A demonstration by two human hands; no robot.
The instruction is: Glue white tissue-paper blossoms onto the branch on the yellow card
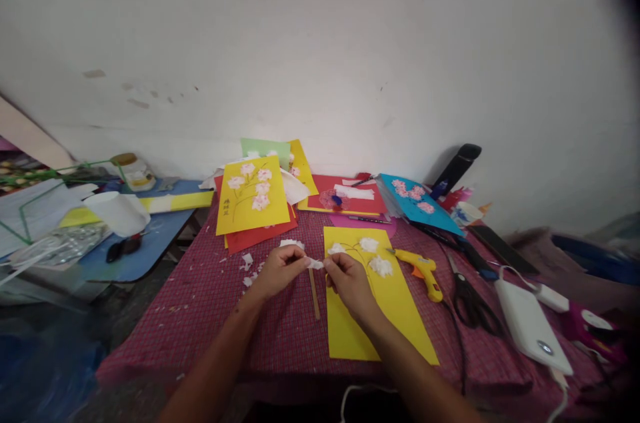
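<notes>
A small piece of white tissue paper (pixel 315 264) is stretched between my hands. My left hand (pixel 281 269) pinches one end between thumb and fingers, and my right hand (pixel 349 278) pinches the other. Under my right hand lies a yellow sheet (pixel 365 336) with drawn stems and white tissue flowers (pixel 381 267). Between the hands, on the cloth, is a thin wooden stick (pixel 314 296). Torn white scraps (pixel 247 261) are scattered just left of my left hand.
A yellow glue gun (pixel 423 269) lies right of the sheet, beside black scissors (pixel 467 303) and a white power bank (pixel 533 326). Finished flower cards, one yellow (pixel 245 216) and one blue (pixel 417 206), are at the back. A tissue roll (pixel 120 213) rests on the blue table (pixel 165 229).
</notes>
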